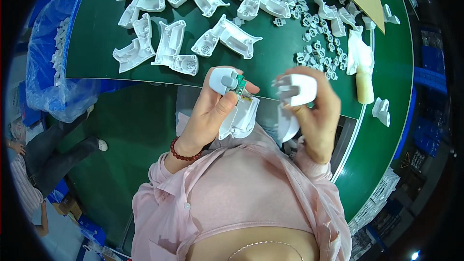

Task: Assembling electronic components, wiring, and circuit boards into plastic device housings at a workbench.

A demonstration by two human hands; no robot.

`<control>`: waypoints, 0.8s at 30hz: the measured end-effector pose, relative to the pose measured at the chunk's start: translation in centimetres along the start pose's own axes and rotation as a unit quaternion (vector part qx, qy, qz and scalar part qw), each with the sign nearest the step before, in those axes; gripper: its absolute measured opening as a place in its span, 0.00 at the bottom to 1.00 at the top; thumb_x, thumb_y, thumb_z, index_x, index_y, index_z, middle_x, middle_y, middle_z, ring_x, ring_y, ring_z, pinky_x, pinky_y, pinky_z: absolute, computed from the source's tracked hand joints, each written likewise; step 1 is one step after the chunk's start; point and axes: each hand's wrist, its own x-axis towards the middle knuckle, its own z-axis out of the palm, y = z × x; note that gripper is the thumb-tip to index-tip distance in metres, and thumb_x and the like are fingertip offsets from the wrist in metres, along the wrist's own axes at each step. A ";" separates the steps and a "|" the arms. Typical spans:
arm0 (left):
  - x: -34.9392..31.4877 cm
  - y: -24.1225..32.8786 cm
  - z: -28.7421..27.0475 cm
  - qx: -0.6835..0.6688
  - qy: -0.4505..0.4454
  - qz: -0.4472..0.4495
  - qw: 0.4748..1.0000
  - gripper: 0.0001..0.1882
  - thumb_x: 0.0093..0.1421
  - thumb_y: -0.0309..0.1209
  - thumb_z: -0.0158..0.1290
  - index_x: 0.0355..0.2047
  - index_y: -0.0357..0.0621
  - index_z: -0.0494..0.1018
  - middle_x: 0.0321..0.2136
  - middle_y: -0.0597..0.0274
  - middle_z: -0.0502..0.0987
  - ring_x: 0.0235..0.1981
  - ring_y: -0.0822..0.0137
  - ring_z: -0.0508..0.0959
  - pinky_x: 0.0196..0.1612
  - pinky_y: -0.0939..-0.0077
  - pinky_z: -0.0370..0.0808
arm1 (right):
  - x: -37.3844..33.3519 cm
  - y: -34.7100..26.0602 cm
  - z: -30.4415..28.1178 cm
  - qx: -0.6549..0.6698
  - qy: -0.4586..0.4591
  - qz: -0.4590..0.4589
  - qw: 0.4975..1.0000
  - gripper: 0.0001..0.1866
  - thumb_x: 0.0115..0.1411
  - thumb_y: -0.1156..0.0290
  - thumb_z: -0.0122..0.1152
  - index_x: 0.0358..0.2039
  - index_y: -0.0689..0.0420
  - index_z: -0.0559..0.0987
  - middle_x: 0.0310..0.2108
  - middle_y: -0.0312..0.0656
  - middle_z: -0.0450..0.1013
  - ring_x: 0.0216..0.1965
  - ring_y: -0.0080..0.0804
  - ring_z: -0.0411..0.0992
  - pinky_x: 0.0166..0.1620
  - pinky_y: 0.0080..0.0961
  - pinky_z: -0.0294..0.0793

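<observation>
My left hand (200,118), with a dark red bead bracelet at its wrist, is closed round a white plastic housing half (245,116). Its hollow side shows, and a small green circuit board (240,83) sits in it near my thumb. Just to the right, my right hand (323,116) grips a matching white housing cover (303,88), whose lower part hangs below my fingers. The two white pieces are apart, both held in front of my body by the table's near edge. Some of my right fingers are hidden behind the cover.
Several white housing shells (234,38) lie on the green table (270,72). Small white clips (316,53) are scattered farther right, beside a white cloth (360,53) and a pale yellow roll (364,87). A plastic-lined blue bin (43,67) stands left; a person (43,159) is beyond.
</observation>
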 end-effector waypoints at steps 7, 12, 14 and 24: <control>0.0 -1.2 1.2 0.209 0.060 0.086 0.972 0.23 0.67 0.38 0.55 0.53 0.39 0.61 0.41 0.60 0.71 0.43 0.69 0.72 0.49 0.74 0.70 | -1.4 0.4 2.2 -0.010 -0.027 0.039 0.999 0.22 0.50 0.78 0.72 0.46 0.65 0.77 0.39 0.38 0.76 0.40 0.23 0.74 0.43 0.18 0.73; 0.0 -0.5 2.2 0.255 0.072 0.097 0.959 0.23 0.65 0.37 0.57 0.52 0.37 0.62 0.40 0.54 0.74 0.38 0.62 0.76 0.43 0.71 0.73 | -1.6 2.0 2.3 0.136 -0.021 0.099 0.986 0.23 0.51 0.76 0.74 0.47 0.64 0.77 0.42 0.39 0.77 0.42 0.24 0.76 0.45 0.19 0.76; -0.2 0.1 2.3 0.266 0.074 0.088 0.957 0.23 0.66 0.37 0.57 0.53 0.38 0.61 0.42 0.57 0.73 0.41 0.66 0.75 0.45 0.73 0.72 | -1.5 2.2 2.3 0.142 -0.021 0.088 0.986 0.24 0.50 0.76 0.74 0.48 0.64 0.77 0.42 0.40 0.78 0.42 0.24 0.76 0.44 0.18 0.76; -0.3 -0.2 2.0 0.338 0.072 0.104 0.933 0.25 0.65 0.38 0.58 0.53 0.38 0.61 0.42 0.54 0.74 0.41 0.64 0.77 0.44 0.71 0.74 | -1.4 1.8 3.6 0.090 -0.010 0.083 0.992 0.19 0.53 0.78 0.71 0.46 0.63 0.79 0.41 0.38 0.77 0.39 0.22 0.75 0.40 0.17 0.74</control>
